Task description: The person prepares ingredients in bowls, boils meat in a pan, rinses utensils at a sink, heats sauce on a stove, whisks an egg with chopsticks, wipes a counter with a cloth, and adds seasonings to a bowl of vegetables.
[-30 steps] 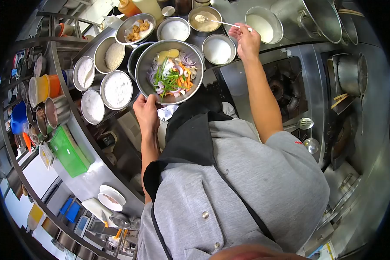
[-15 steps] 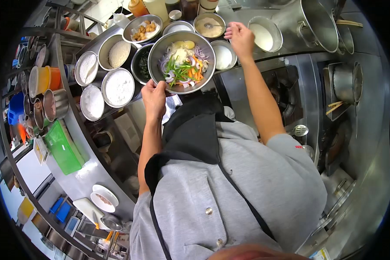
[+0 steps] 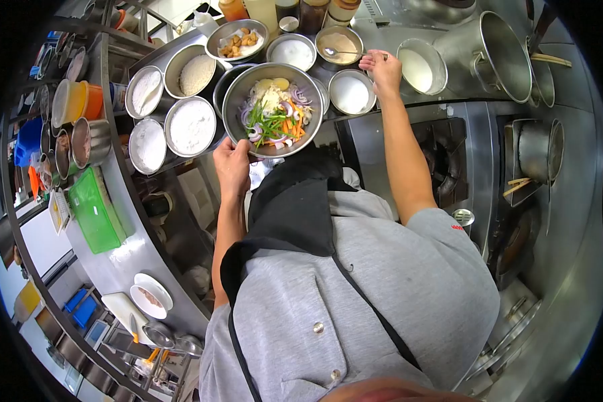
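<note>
My left hand (image 3: 232, 166) grips the near rim of a large steel bowl (image 3: 232, 124), which holds sliced red onion, carrot strips, chopped greens, yellowish slices and a pale powder on top. My right hand (image 3: 384, 72) is closed on the handle end of a metal spoon (image 3: 345, 52). The spoon's bowl is over a steel container of beige powder (image 3: 340, 38). Just below that container sits a tub of white powder or granules (image 3: 350, 93). A container of pale liquid (image 3: 419, 69) stands right of my right hand.
More containers of white powder (image 3: 191, 125) stand at the left, and a bowl of brown chunks (image 3: 238, 43) is behind. A tall pot (image 3: 492, 60) is at the back right. A burner (image 3: 442, 161) and a saucepan (image 3: 537, 151) are on the right. A green-lidded box (image 3: 95, 211) lies left.
Pale powder now lies on the vegetables. My right hand dipped toward the beige powder container, and the spoon's bowl, earlier loaded, now looks bare. The large bowl shifted right, then slightly back.
</note>
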`<state>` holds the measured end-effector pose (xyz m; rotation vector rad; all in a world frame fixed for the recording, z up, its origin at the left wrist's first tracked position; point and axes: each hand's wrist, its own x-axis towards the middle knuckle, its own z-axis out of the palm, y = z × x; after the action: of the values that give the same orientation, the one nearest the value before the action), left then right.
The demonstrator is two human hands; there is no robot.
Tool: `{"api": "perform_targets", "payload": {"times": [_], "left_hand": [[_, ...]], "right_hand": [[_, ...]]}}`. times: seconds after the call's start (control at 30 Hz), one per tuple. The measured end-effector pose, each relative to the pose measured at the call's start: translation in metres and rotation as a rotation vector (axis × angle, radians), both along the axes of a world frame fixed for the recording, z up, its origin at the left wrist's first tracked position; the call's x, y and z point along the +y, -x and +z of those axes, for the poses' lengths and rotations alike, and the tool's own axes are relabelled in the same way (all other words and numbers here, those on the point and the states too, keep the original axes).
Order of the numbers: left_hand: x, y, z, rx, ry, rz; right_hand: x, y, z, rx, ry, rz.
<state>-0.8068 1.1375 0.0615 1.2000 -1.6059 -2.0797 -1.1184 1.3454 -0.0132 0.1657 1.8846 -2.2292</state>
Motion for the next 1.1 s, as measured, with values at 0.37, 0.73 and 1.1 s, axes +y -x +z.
{"api": "perform_targets", "payload": {"times": [0.37, 0.73, 1.1], "left_hand": [[0.004, 0.011, 0.006, 0.007, 0.006, 0.005], [0.006, 0.003, 0.007, 0.02, 0.023, 0.019], [0.007, 0.017, 0.001, 0.021, 0.022, -0.027]], "right_hand": [[-0.013, 0.01, -0.01, 0.183, -0.335, 0.054], [0.011, 0.013, 0.015, 0.077, -0.063, -0.013], [0.057, 0.0, 0.033, 0.073, 0.03, -0.15]]}}
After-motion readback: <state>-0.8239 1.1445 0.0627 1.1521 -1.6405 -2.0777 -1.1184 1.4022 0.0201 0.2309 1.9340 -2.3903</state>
